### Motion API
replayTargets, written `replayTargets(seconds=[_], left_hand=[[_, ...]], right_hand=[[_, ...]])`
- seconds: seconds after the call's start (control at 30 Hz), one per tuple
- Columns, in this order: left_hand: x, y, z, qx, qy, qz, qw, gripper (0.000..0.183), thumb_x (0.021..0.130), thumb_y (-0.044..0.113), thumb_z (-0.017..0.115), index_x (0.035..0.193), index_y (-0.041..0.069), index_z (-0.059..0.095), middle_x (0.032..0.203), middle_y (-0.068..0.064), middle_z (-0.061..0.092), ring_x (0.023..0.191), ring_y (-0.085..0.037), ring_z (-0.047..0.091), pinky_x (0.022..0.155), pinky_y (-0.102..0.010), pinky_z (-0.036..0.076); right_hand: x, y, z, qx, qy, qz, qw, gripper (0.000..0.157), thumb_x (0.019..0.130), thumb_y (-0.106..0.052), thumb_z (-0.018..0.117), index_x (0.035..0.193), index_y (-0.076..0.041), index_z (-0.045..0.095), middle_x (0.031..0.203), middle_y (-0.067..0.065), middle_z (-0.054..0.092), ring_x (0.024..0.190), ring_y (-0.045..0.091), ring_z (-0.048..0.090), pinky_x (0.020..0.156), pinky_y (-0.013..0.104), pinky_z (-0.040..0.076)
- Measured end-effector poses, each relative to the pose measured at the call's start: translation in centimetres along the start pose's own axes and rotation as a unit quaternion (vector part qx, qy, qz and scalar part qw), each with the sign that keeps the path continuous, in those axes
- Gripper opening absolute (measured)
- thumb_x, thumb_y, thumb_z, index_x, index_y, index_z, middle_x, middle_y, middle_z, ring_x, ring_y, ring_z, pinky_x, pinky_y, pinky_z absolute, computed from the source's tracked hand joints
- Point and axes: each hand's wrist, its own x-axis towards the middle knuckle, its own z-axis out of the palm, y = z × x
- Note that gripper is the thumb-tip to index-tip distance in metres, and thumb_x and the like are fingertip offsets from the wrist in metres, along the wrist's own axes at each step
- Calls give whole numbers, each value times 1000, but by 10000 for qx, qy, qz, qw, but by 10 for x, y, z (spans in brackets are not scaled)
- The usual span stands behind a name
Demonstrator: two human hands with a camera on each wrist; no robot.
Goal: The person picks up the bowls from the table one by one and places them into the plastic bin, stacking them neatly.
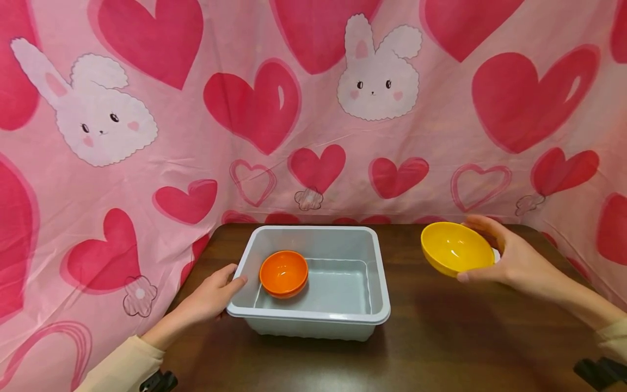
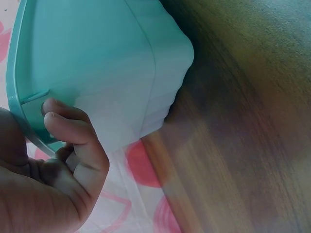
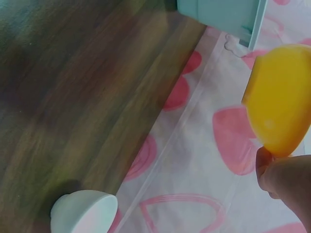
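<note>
A yellow bowl (image 1: 453, 247) is held up over the right side of the table, tilted with its inside toward the head camera. My right hand (image 1: 521, 261) pinches it by the rim, thumb at the near side and fingers at the far side. At the left, my left hand (image 1: 211, 295) grips the rim of a light grey plastic basin (image 1: 313, 316), its fingers (image 2: 73, 131) curled under the edge in the left wrist view. Inside the basin, toward its left, sits an orange bowl (image 1: 284, 272).
A white bowl (image 3: 85, 211) stands on the table near its edge in the right wrist view; the right hand mostly hides it in the head view. The dark wooden table (image 1: 441, 337) meets a pink cloth (image 1: 313, 125) with hearts and rabbits behind it.
</note>
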Motion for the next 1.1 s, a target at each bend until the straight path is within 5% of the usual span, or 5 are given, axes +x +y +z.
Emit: replayTargets(seconds=[0.37,0.67,1.1], left_hand=[[-2,0,0,-36,-20,86,10000,32,108,21,58,131,-1,53,69,-8,62,44,-24,53,41,-33,48],[-1,-1,0,-23,-6,62,10000,33,108,20,57,133,-2,53,70,-8,62,44,-24,53,41,-32,49],[-1,0,0,-16,-49,124,9999,35,108,21,58,135,-2,52,69,-7,62,44,-24,53,41,-32,48]], right_hand=[[11,-16,8,25,-163,10,9999,106,80,-22,92,162,-5,27,157,21,40,121,5,46,91,4,40],[21,-31,19,392,-368,-76,9985,108,78,-23,93,162,-6,27,160,20,36,134,31,43,93,7,43],[39,-43,34,549,-444,-396,9967,107,76,-21,93,160,-3,30,156,21,42,131,33,47,95,8,43]])
